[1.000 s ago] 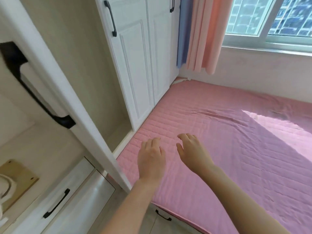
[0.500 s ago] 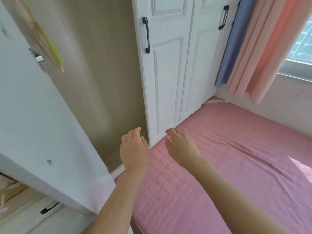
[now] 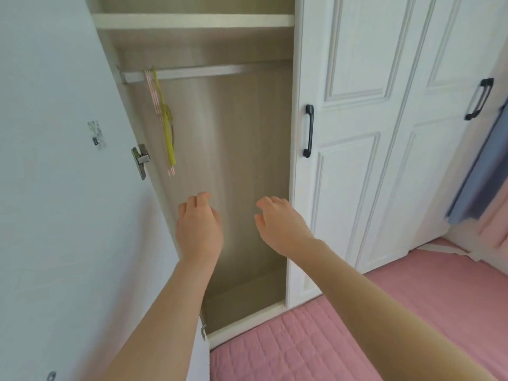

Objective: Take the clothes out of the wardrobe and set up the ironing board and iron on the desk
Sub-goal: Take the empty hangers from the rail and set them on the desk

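Observation:
The white wardrobe (image 3: 354, 111) stands open in front of me, showing one tall beige compartment (image 3: 242, 160). A metal hanging rail (image 3: 198, 72) crosses its top under a shelf. Only bare hangers, a yellow-green one (image 3: 168, 125) and a pink one (image 3: 155, 97), hang at the rail's left end; I see no clothes inside. My left hand (image 3: 199, 229) and my right hand (image 3: 283, 226) are both raised in front of the opening, fingers loosely apart, holding nothing. No ironing board, iron or desk is in view.
The open wardrobe door (image 3: 55, 188) fills the left side, its hinge (image 3: 140, 160) at the edge. Two shut doors with black handles (image 3: 308, 130) stand to the right. A pink quilted bed (image 3: 357, 325) lies below, with blue and pink curtains (image 3: 478, 182) at far right.
My view has swung up and left from the bed to the open wardrobe compartment. Both hands have risen from over the bed to in front of the opening, still empty.

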A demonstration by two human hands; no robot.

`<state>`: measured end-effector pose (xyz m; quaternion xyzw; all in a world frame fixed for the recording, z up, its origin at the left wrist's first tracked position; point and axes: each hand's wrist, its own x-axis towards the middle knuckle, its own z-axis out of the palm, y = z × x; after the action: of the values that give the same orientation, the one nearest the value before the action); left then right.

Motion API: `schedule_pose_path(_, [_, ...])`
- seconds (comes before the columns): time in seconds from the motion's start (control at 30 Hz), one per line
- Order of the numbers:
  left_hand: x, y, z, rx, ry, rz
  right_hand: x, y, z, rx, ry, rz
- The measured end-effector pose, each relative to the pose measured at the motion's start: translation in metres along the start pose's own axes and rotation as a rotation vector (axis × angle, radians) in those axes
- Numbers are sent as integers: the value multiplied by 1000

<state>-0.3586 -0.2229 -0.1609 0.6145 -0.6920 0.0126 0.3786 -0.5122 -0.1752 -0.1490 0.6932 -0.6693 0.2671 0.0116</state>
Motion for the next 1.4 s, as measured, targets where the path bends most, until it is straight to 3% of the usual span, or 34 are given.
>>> schedule_pose_path(0.33, [105, 1, -13, 41, 161, 27, 115, -29, -9, 77, -31, -146])
schedule_pose_path(0.53, [170, -8, -13, 31, 170, -27, 184, -45, 6, 291, -66, -100])
schedule_pose_path(0.97, [257, -38, -8, -416, -2, -637, 272, -91, 42, 582, -156, -21])
schedule_pose_path(1.17, [258, -44, 9, -532, 14, -698, 288, -107, 48, 799, -263, 67])
schedule_pose_path(1.4, [262, -47, 16, -594, 80, -710, 298, -104, 51, 847, -304, 140])
